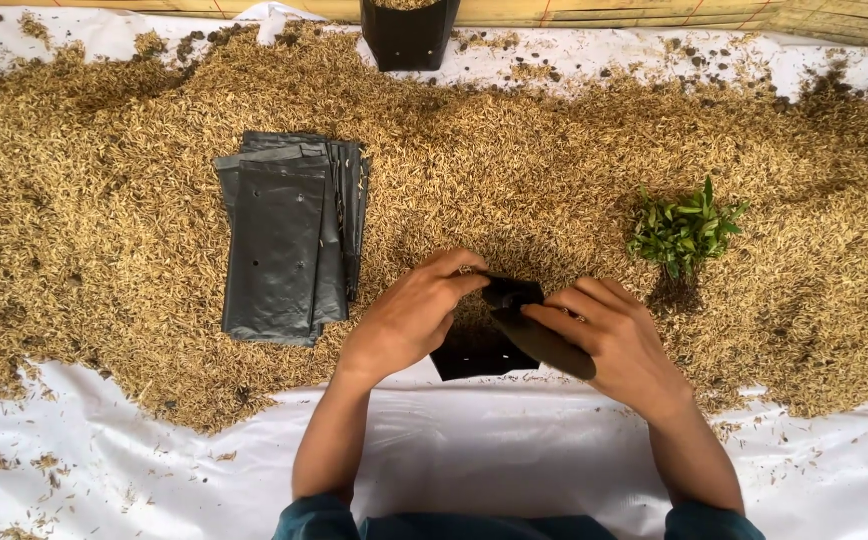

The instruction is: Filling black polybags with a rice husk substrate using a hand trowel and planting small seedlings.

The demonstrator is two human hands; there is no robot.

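Observation:
Both of my hands hold one small black plastic nursery bag (pixel 479 350) just above the front edge of a wide heap of rice husks (pixel 514 170). My left hand (pixel 409 315) pinches the bag's top edge with thumb and fingers. On the bag's right side my right hand (pixel 614 335) grips and folds it over, so part of the bag curls under my fingers. To the left, flat on the husks, lies a stack of the same black bags (pixel 289 235).
A bunch of small green seedlings (pixel 684 230) lies on the husks at the right. A filled black bag (pixel 409 35) stands upright at the top centre. A white plastic sheet (pixel 154 470) lies under the husks and shows in front of me.

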